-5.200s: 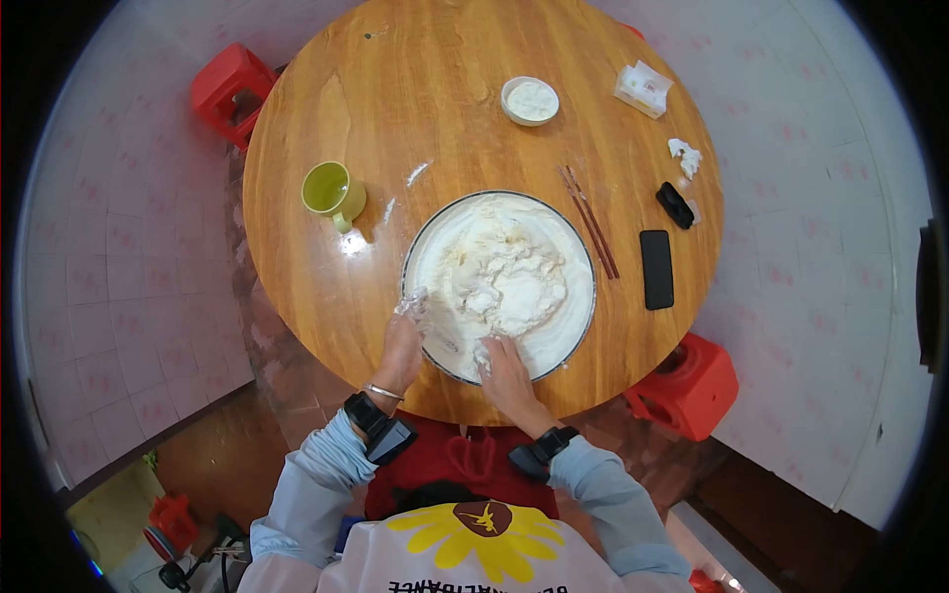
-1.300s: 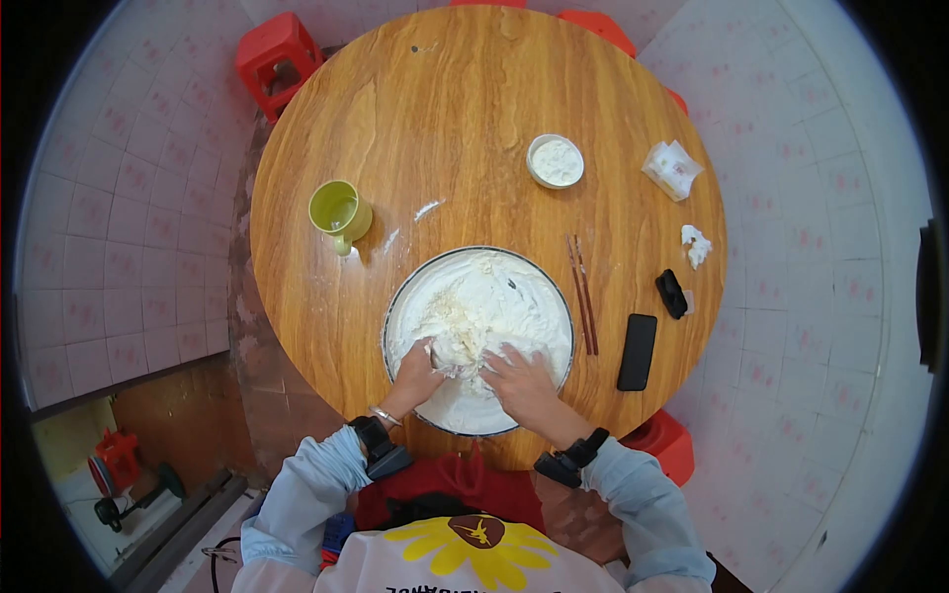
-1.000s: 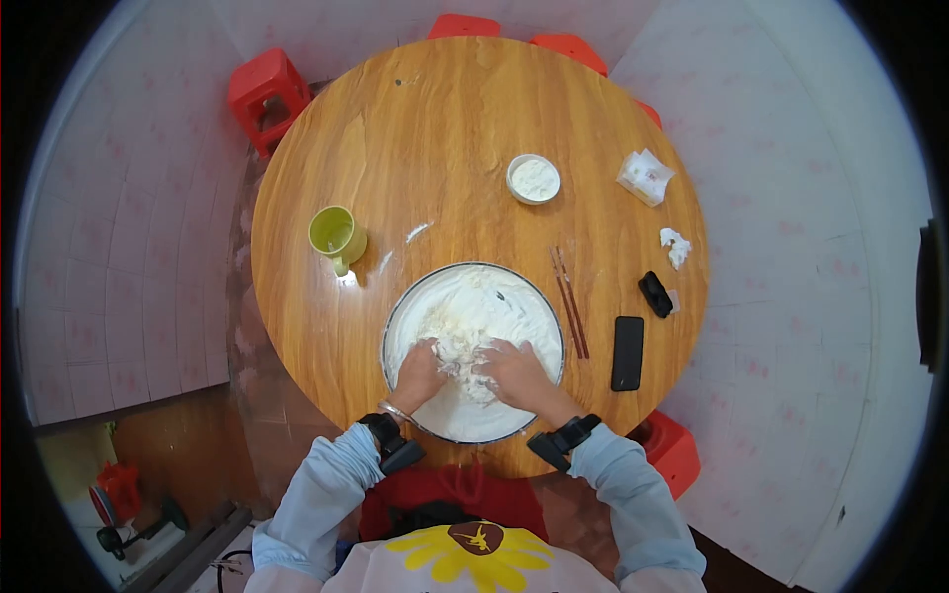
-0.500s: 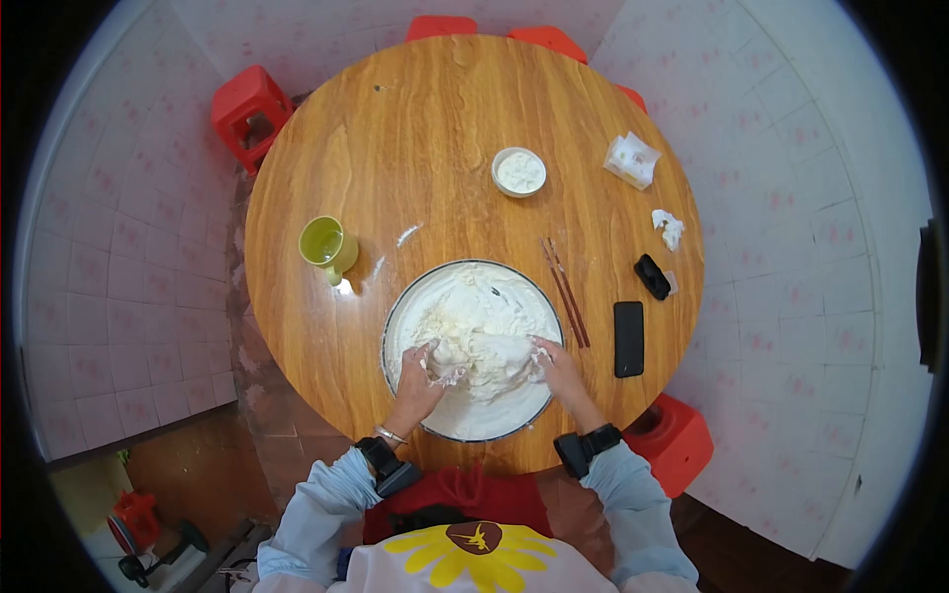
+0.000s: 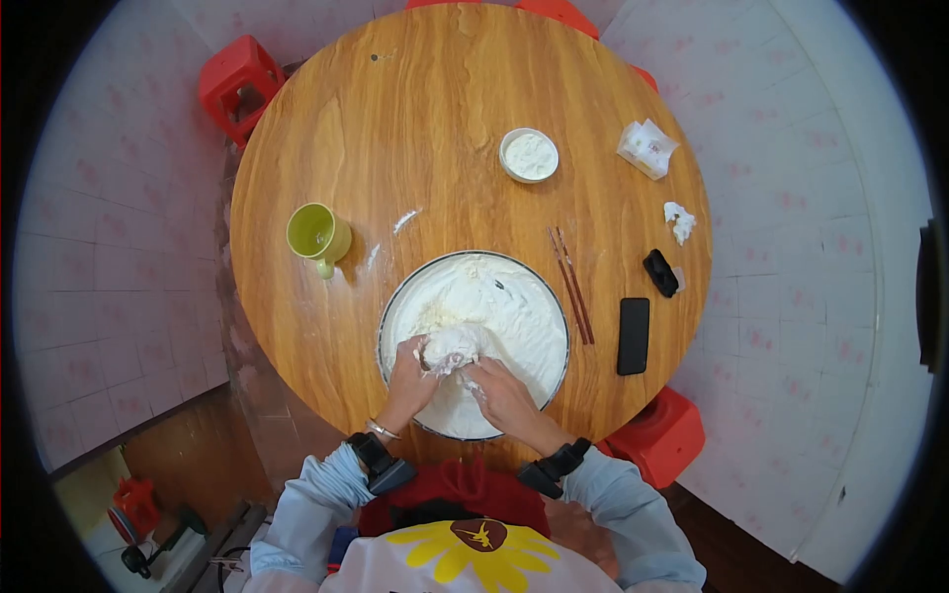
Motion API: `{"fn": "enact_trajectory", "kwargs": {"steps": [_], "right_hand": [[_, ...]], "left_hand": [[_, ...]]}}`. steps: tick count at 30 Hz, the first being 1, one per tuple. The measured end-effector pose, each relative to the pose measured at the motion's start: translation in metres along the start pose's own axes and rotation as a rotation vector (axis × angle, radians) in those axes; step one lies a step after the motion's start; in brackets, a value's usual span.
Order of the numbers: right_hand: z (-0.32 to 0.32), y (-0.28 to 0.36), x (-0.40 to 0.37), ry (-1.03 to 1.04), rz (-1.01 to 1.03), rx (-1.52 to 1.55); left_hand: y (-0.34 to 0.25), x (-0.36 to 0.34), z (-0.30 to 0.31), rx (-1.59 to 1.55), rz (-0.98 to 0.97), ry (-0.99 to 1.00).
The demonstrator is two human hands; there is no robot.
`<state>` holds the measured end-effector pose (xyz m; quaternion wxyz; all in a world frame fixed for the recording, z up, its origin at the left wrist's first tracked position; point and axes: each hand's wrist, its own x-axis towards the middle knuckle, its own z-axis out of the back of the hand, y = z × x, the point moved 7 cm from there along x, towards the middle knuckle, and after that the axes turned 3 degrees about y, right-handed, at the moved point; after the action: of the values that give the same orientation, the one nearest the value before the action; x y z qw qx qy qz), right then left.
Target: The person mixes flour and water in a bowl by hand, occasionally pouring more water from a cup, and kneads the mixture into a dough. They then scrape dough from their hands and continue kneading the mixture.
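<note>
A wide white basin with a dark rim (image 5: 567,348) stands at the near side of the table, holding loose white flour (image 5: 519,316). Within it, a floury lump of dough (image 5: 459,341) is between my two hands. My left hand (image 5: 408,374) curls round the lump's left side. From the lower right, my right hand (image 5: 500,391) presses against it with bent fingers. Both hands are closed on the dough, and flour coats the fingers. Some fingertips are hidden by the dough.
Right of the basin lie brown chopsticks (image 5: 573,287), a black phone (image 5: 634,336) and a small black case (image 5: 660,274). A yellow-green mug (image 5: 318,233) stands at left, a bowl of flour (image 5: 530,156) behind. Crumpled tissue (image 5: 679,222) and a tissue pack (image 5: 647,149) sit at far right.
My right hand has moved left from the basin's right side to the dough, bringing my hands close together. The flour between them is now gathered into a rounder lump. The view has shifted slightly.
</note>
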<state>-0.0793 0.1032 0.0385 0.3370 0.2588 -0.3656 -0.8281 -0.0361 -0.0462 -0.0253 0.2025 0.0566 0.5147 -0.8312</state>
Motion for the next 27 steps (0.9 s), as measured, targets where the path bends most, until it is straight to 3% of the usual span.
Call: {"fn": "enact_trajectory", "kwargs": {"steps": [4,11,13,14,16,18,20,21,22,24,27], "right_hand": [[-0.012,-0.004,0.013,0.028,-0.013,-0.094],[-0.009,-0.009,0.027,0.006,0.000,-0.200],[0.006,-0.022,0.030,0.109,0.081,0.114],[0.012,-0.025,0.031,0.114,0.089,0.111],[0.039,-0.032,0.034,-0.128,0.037,0.128],[0.042,-0.041,0.043,-0.138,0.002,0.075],[0.021,-0.044,0.054,0.020,0.102,0.009],[0.018,-0.040,0.052,0.109,0.054,-0.009],[0.018,-0.034,0.048,0.114,0.060,-0.007],[0.018,-0.020,0.036,0.121,0.091,-0.076],[0.015,0.004,0.019,0.045,0.120,-0.136]], "left_hand": [[0.010,0.015,0.002,-0.045,0.099,0.006],[0.034,0.034,-0.006,-0.027,0.012,0.080],[0.033,0.031,-0.003,-0.003,0.030,0.062],[0.028,0.027,-0.002,-0.003,-0.009,0.053],[0.021,0.018,0.000,-0.004,-0.046,0.048],[0.010,0.013,0.002,-0.083,-0.145,0.085],[0.000,0.004,0.007,-0.024,-0.238,0.071],[-0.006,-0.002,0.008,0.034,-0.324,0.062],[-0.004,-0.009,0.007,0.036,-0.319,0.056],[0.012,-0.019,0.002,-0.136,-0.107,0.054],[-0.013,-0.033,0.012,-0.045,-0.150,0.037]]}}
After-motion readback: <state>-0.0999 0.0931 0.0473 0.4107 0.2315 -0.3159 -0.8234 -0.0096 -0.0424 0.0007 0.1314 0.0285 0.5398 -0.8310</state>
